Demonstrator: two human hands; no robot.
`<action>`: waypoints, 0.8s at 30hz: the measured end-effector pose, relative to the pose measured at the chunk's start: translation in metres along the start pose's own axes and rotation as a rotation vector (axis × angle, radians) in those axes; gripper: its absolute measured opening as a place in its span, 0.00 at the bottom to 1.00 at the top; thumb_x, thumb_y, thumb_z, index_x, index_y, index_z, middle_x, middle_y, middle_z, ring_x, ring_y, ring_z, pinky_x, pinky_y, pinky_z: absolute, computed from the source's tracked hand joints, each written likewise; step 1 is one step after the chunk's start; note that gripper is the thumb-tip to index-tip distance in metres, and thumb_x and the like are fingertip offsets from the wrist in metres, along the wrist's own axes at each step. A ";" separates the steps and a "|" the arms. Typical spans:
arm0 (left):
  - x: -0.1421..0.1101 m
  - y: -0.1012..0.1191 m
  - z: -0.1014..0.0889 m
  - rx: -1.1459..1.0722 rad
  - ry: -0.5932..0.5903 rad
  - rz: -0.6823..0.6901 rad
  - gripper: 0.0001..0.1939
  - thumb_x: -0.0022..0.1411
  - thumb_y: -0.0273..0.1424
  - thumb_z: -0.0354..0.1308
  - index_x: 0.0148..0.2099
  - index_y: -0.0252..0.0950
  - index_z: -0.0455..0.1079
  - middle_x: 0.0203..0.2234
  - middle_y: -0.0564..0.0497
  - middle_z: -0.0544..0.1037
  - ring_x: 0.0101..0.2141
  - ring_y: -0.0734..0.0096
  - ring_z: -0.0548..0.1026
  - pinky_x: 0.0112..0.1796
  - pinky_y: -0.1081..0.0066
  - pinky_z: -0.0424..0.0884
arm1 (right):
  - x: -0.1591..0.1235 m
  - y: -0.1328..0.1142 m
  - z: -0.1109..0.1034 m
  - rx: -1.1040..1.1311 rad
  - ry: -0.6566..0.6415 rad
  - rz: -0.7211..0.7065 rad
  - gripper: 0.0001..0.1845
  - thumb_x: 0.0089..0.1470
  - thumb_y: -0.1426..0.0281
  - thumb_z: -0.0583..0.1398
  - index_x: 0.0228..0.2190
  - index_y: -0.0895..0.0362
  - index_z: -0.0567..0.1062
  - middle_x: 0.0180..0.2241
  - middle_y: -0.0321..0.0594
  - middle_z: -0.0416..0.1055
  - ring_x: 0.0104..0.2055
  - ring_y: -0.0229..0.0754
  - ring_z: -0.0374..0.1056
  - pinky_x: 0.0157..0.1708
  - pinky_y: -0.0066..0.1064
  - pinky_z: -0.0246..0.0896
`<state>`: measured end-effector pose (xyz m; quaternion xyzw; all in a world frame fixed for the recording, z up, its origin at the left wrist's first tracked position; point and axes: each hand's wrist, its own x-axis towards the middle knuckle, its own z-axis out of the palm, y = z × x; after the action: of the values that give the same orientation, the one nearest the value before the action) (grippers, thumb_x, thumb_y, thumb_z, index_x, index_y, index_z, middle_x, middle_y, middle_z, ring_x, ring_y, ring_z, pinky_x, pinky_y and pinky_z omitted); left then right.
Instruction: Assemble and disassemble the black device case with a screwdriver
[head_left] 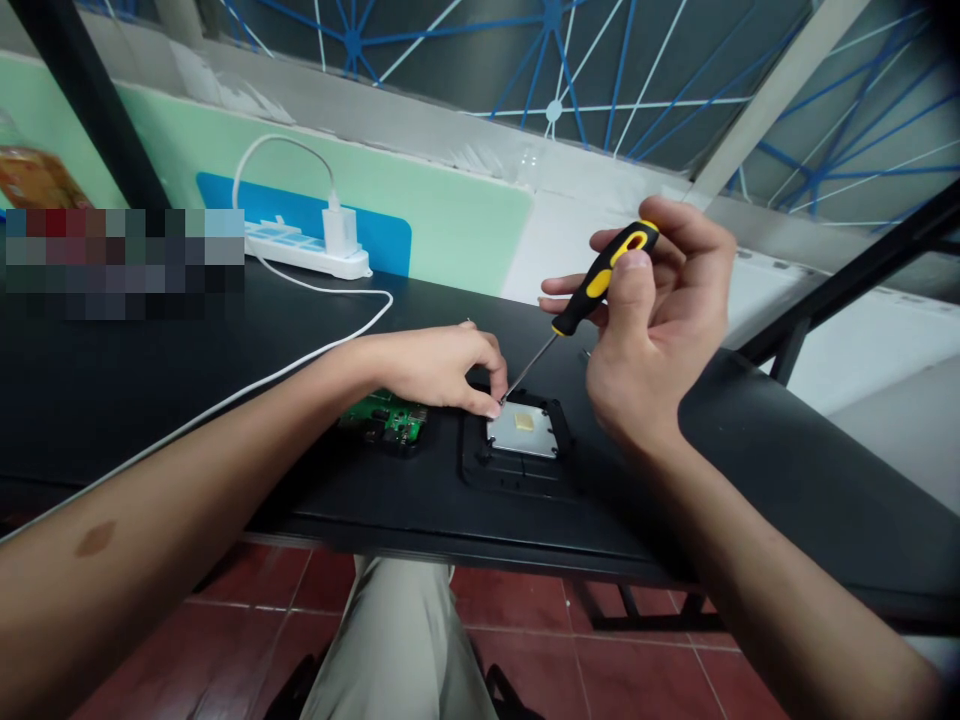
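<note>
My right hand grips a black and yellow screwdriver by its handle, the thumb pressed against one side and some fingers stretched out behind. The shaft slants down to the left, its tip at the upper left corner of a silver metal plate with a yellowish square pad. That plate sits in a black plastic housing on the table. My left hand is bent over the same corner, thumb and forefinger closed around the tip; what they pinch is too small to make out. A green circuit board lies partly under my left wrist.
On the black table, a white power strip with a plugged-in charger stands against the wall. Its white cable runs across the table beneath my left forearm. An orange package is at the far left, beside a blurred-out patch.
</note>
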<state>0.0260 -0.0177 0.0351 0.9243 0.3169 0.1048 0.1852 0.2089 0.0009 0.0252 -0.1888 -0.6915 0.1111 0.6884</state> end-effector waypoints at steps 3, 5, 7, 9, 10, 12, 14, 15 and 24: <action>0.000 -0.001 0.000 -0.006 0.015 0.015 0.09 0.62 0.37 0.61 0.37 0.37 0.77 0.42 0.49 0.78 0.45 0.64 0.69 0.52 0.67 0.55 | 0.000 -0.001 0.001 -0.011 0.005 -0.011 0.16 0.62 0.55 0.55 0.50 0.43 0.65 0.46 0.38 0.72 0.33 0.39 0.76 0.29 0.36 0.77; 0.001 -0.003 0.000 -0.011 0.024 0.018 0.09 0.61 0.37 0.62 0.37 0.37 0.77 0.41 0.50 0.78 0.45 0.64 0.69 0.52 0.66 0.55 | -0.001 -0.002 0.001 -0.021 0.008 -0.023 0.17 0.62 0.55 0.55 0.50 0.43 0.65 0.46 0.38 0.72 0.34 0.39 0.76 0.29 0.35 0.76; 0.001 -0.007 0.001 -0.026 0.037 0.019 0.09 0.61 0.37 0.62 0.37 0.38 0.78 0.41 0.50 0.78 0.45 0.64 0.70 0.52 0.67 0.56 | -0.001 -0.002 0.001 -0.026 0.018 -0.036 0.17 0.62 0.54 0.55 0.51 0.43 0.65 0.46 0.38 0.71 0.34 0.39 0.76 0.28 0.34 0.76; 0.001 -0.012 0.001 -0.061 0.057 0.029 0.09 0.61 0.38 0.63 0.37 0.39 0.79 0.41 0.50 0.78 0.45 0.64 0.71 0.51 0.67 0.57 | 0.000 -0.001 0.001 -0.021 0.040 -0.048 0.17 0.62 0.54 0.55 0.51 0.42 0.64 0.46 0.37 0.71 0.32 0.38 0.76 0.27 0.34 0.75; 0.001 -0.014 0.001 -0.086 0.069 0.038 0.09 0.61 0.38 0.63 0.37 0.40 0.79 0.41 0.51 0.79 0.45 0.65 0.71 0.50 0.68 0.58 | 0.000 -0.001 0.000 -0.016 0.052 -0.055 0.16 0.62 0.55 0.55 0.50 0.42 0.65 0.46 0.37 0.71 0.31 0.38 0.75 0.26 0.35 0.75; 0.001 -0.018 0.000 -0.131 0.084 0.050 0.08 0.61 0.38 0.64 0.38 0.40 0.79 0.41 0.51 0.79 0.45 0.66 0.73 0.51 0.68 0.58 | 0.001 -0.001 -0.001 -0.018 0.063 -0.072 0.16 0.62 0.55 0.55 0.50 0.41 0.65 0.46 0.37 0.70 0.29 0.37 0.75 0.26 0.35 0.75; 0.001 -0.020 0.000 -0.165 0.088 0.053 0.08 0.61 0.38 0.63 0.38 0.40 0.79 0.41 0.52 0.80 0.45 0.67 0.73 0.52 0.68 0.58 | 0.002 -0.002 -0.001 -0.035 0.070 -0.085 0.15 0.62 0.56 0.55 0.50 0.41 0.65 0.46 0.38 0.70 0.29 0.37 0.75 0.26 0.35 0.74; 0.001 -0.020 -0.001 -0.181 0.085 0.054 0.08 0.61 0.37 0.63 0.38 0.40 0.79 0.41 0.52 0.80 0.45 0.67 0.74 0.52 0.68 0.59 | 0.003 -0.003 -0.002 -0.045 0.076 -0.090 0.15 0.62 0.56 0.55 0.49 0.42 0.65 0.45 0.38 0.70 0.29 0.37 0.74 0.25 0.34 0.74; 0.001 -0.018 -0.004 -0.262 0.049 0.044 0.08 0.63 0.35 0.60 0.39 0.38 0.78 0.40 0.51 0.81 0.43 0.67 0.76 0.49 0.68 0.63 | 0.009 -0.001 -0.005 -0.015 0.149 -0.161 0.13 0.61 0.59 0.57 0.46 0.46 0.66 0.41 0.36 0.67 0.24 0.33 0.70 0.21 0.32 0.74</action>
<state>0.0150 -0.0028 0.0313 0.8961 0.2847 0.1717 0.2941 0.2137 0.0034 0.0343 -0.1457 -0.6521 0.0358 0.7432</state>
